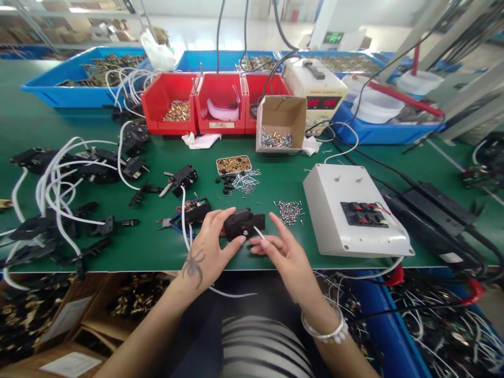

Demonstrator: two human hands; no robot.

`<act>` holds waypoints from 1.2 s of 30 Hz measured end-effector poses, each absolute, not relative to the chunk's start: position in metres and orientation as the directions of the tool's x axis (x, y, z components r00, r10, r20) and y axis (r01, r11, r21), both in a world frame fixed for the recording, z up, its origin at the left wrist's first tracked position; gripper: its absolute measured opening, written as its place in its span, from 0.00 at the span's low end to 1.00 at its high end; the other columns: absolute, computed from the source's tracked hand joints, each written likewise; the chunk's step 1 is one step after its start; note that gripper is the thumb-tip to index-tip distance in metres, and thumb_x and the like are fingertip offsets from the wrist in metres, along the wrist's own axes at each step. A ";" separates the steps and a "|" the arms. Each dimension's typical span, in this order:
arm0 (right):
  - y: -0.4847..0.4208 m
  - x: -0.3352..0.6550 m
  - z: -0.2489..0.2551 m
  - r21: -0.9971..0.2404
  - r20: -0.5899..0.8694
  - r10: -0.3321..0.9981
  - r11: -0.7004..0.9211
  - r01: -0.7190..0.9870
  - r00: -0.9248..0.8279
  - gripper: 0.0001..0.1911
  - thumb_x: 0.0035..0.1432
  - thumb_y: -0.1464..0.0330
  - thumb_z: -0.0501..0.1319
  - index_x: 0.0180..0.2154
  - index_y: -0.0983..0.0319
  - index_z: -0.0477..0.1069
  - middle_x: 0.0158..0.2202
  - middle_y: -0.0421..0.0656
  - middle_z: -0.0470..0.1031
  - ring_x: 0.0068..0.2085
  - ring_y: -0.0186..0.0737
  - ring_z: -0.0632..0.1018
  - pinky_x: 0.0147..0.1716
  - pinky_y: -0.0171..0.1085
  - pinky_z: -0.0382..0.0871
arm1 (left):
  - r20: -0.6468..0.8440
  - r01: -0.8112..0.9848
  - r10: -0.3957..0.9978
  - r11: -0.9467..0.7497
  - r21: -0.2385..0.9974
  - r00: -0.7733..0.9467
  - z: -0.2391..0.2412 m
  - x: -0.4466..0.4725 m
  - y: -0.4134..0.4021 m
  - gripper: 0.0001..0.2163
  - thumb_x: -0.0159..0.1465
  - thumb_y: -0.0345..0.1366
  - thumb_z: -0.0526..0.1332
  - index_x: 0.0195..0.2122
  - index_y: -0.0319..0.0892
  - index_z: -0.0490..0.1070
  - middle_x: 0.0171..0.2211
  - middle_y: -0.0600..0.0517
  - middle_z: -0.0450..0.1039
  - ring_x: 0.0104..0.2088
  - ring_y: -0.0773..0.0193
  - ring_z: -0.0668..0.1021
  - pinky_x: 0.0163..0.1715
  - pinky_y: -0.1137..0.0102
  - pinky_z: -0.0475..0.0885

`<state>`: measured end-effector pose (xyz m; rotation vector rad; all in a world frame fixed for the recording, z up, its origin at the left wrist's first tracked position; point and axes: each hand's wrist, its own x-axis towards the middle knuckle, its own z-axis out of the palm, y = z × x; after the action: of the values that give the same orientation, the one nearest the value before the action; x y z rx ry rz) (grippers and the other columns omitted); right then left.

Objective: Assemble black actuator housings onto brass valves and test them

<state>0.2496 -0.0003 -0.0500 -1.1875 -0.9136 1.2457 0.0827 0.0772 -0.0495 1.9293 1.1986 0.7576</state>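
Note:
My left hand (212,239) grips a black plastic housing (236,224) by its left side, thumb along the near edge, over the front of the green bench. A small round metal piece shows on the housing's near face. My right hand (284,251) pinches a thin white stick (259,232) between thumb and fingers, its forefinger pointing outward. The stick's tip is close to the housing; whether they touch I cannot tell. Left of my left hand lie an opened black unit with wires (196,211) and pliers (167,223). A pile of small screws (290,211) lies beyond my right hand.
Black parts with white cables (65,189) crowd the left. A grey switch box (356,210) stands right. Behind are a tray of brass pieces (233,165), metal clips (246,181), a cardboard box (280,113), red bins (169,100) and a power supply (315,86).

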 end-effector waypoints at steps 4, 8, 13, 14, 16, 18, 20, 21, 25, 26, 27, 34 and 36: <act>-0.030 0.246 -0.031 -0.987 -0.033 0.994 -0.015 -0.162 0.109 0.33 0.73 0.63 0.59 0.70 0.59 0.45 0.36 0.41 0.77 0.34 0.35 0.79 0.41 0.34 0.74 | 0.047 0.129 0.897 -0.115 0.985 0.440 -0.034 0.085 0.076 0.17 0.65 0.34 0.60 0.55 0.45 0.67 0.52 0.47 0.68 0.49 0.62 0.75 0.46 0.68 0.77; -0.043 0.262 -0.025 -1.000 0.002 0.950 0.001 0.004 0.311 0.24 0.70 0.56 0.63 0.61 0.58 0.64 0.31 0.38 0.70 0.29 0.33 0.73 0.30 0.29 0.71 | 0.043 0.001 0.822 -0.053 0.999 0.568 -0.021 0.090 0.074 0.14 0.65 0.32 0.60 0.52 0.45 0.71 0.49 0.48 0.70 0.48 0.63 0.74 0.47 0.70 0.77; -0.046 0.276 -0.027 -0.960 -0.192 0.977 -0.166 -0.226 0.097 0.33 0.62 0.54 0.71 0.62 0.56 0.63 0.57 0.47 0.66 0.51 0.44 0.74 0.42 0.33 0.75 | -0.090 -0.006 0.644 0.146 0.989 0.759 -0.018 0.098 0.073 0.16 0.66 0.37 0.62 0.55 0.46 0.71 0.49 0.47 0.73 0.45 0.60 0.79 0.43 0.68 0.79; -0.048 0.276 -0.027 -0.945 -0.203 0.978 -0.183 -0.272 0.045 0.32 0.62 0.56 0.71 0.62 0.55 0.63 0.60 0.46 0.64 0.50 0.44 0.75 0.41 0.33 0.76 | -0.107 -0.001 0.620 0.171 0.985 0.777 -0.017 0.099 0.072 0.15 0.66 0.38 0.63 0.54 0.47 0.72 0.48 0.48 0.74 0.43 0.60 0.80 0.42 0.68 0.79; -0.054 0.275 -0.025 -0.916 -0.185 0.983 -0.175 -0.360 -0.007 0.32 0.64 0.59 0.71 0.64 0.50 0.62 0.60 0.44 0.64 0.44 0.41 0.78 0.39 0.33 0.77 | -0.082 -0.012 0.609 0.149 0.989 0.789 -0.014 0.102 0.071 0.13 0.66 0.38 0.63 0.52 0.48 0.74 0.48 0.49 0.76 0.44 0.60 0.81 0.44 0.68 0.79; -0.060 0.273 -0.023 -0.895 -0.145 0.989 -0.133 -0.427 -0.005 0.36 0.64 0.62 0.71 0.67 0.44 0.57 0.58 0.41 0.67 0.42 0.40 0.78 0.44 0.37 0.77 | -0.007 -0.046 0.630 0.068 0.997 0.776 -0.010 0.106 0.068 0.10 0.67 0.36 0.62 0.49 0.48 0.75 0.50 0.50 0.76 0.50 0.60 0.79 0.49 0.68 0.77; -0.064 0.270 -0.022 -0.885 -0.116 0.993 -0.094 -0.455 0.021 0.38 0.65 0.65 0.70 0.68 0.40 0.53 0.55 0.40 0.69 0.44 0.41 0.78 0.46 0.39 0.77 | 0.055 -0.059 0.659 -0.015 0.998 0.750 -0.007 0.109 0.064 0.09 0.68 0.35 0.60 0.47 0.47 0.75 0.54 0.50 0.75 0.55 0.59 0.76 0.53 0.67 0.76; -0.065 0.268 -0.021 -0.885 -0.112 0.993 -0.083 -0.458 0.035 0.38 0.66 0.66 0.69 0.68 0.39 0.53 0.54 0.40 0.69 0.44 0.41 0.78 0.45 0.40 0.78 | 0.070 -0.053 0.676 -0.047 0.998 0.734 -0.005 0.111 0.062 0.08 0.68 0.35 0.60 0.47 0.47 0.75 0.56 0.50 0.74 0.57 0.59 0.75 0.53 0.67 0.76; -0.068 0.264 -0.021 -0.895 -0.123 0.984 -0.054 -0.442 0.128 0.35 0.66 0.67 0.69 0.66 0.40 0.56 0.58 0.40 0.67 0.47 0.42 0.77 0.46 0.40 0.78 | 0.125 -0.014 0.737 -0.155 0.988 0.664 -0.004 0.116 0.051 0.07 0.69 0.35 0.58 0.45 0.48 0.75 0.59 0.51 0.72 0.59 0.59 0.74 0.50 0.68 0.77; -0.068 0.264 -0.021 -0.900 -0.133 0.980 -0.057 -0.432 0.146 0.35 0.65 0.66 0.70 0.66 0.42 0.57 0.60 0.40 0.65 0.51 0.43 0.75 0.49 0.40 0.77 | 0.142 -0.011 0.740 -0.179 0.984 0.658 -0.005 0.117 0.049 0.07 0.70 0.35 0.58 0.45 0.48 0.74 0.59 0.51 0.72 0.58 0.60 0.75 0.51 0.68 0.77; -0.068 0.264 -0.021 -0.903 -0.145 0.977 -0.067 -0.424 0.154 0.36 0.64 0.64 0.71 0.66 0.44 0.58 0.61 0.40 0.64 0.56 0.45 0.72 0.52 0.41 0.75 | 0.155 -0.011 0.734 -0.198 0.980 0.661 -0.005 0.117 0.048 0.07 0.70 0.34 0.57 0.44 0.48 0.74 0.58 0.52 0.73 0.58 0.61 0.75 0.52 0.68 0.76; -0.067 0.269 -0.030 -0.886 -0.203 0.973 -0.136 -0.443 0.109 0.43 0.58 0.56 0.74 0.67 0.52 0.57 0.64 0.44 0.60 0.65 0.51 0.62 0.63 0.48 0.61 | 0.109 0.002 0.633 -0.172 0.985 0.766 -0.005 0.116 0.048 0.06 0.71 0.33 0.55 0.44 0.46 0.71 0.58 0.50 0.73 0.57 0.60 0.76 0.55 0.63 0.74; -0.067 0.270 -0.035 -0.877 -0.212 0.971 -0.139 -0.461 0.110 0.41 0.58 0.56 0.74 0.66 0.53 0.58 0.63 0.44 0.62 0.64 0.51 0.62 0.64 0.48 0.60 | 0.064 0.013 0.605 -0.123 0.992 0.794 -0.004 0.118 0.051 0.06 0.71 0.34 0.55 0.44 0.46 0.71 0.58 0.50 0.73 0.58 0.59 0.75 0.55 0.62 0.74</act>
<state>0.2701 -0.0675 -0.0349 -1.0514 -0.6565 1.4052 0.1176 0.0514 -0.0042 1.6312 0.4984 0.5424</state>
